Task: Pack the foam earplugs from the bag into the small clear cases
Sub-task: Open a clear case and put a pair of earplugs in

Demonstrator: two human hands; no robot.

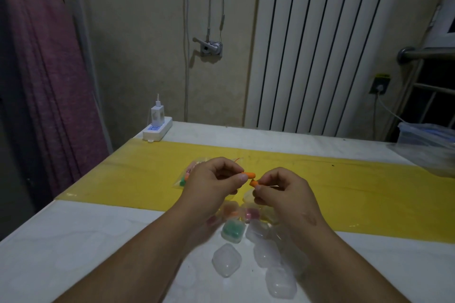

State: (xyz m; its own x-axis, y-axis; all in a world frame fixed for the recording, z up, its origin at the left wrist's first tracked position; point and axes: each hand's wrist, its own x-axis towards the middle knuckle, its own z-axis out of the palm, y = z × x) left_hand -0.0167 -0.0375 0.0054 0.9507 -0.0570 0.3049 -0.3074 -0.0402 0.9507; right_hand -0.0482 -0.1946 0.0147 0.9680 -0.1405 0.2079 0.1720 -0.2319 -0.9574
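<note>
Left hand (211, 181): pinches orange foam earplug (249, 175).
Right hand (283, 188): pinches second orange foam earplug (254, 183).
Clear plastic bag (183, 178): far left of hands.
Small clear plastic cases (226, 259): near, on white bench (73, 241).

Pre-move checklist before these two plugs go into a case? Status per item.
1. Left hand pinches an orange earplug: ok.
2. Right hand pinches a second orange earplug: ok.
3. Empty clear case lies free on the table, nearer the person than the hands: ok.
4. That case's lid is open: cannot tell, the clear plastic is blurred.
5. Bag holds more earplugs: ok, coloured pieces show inside.
</note>
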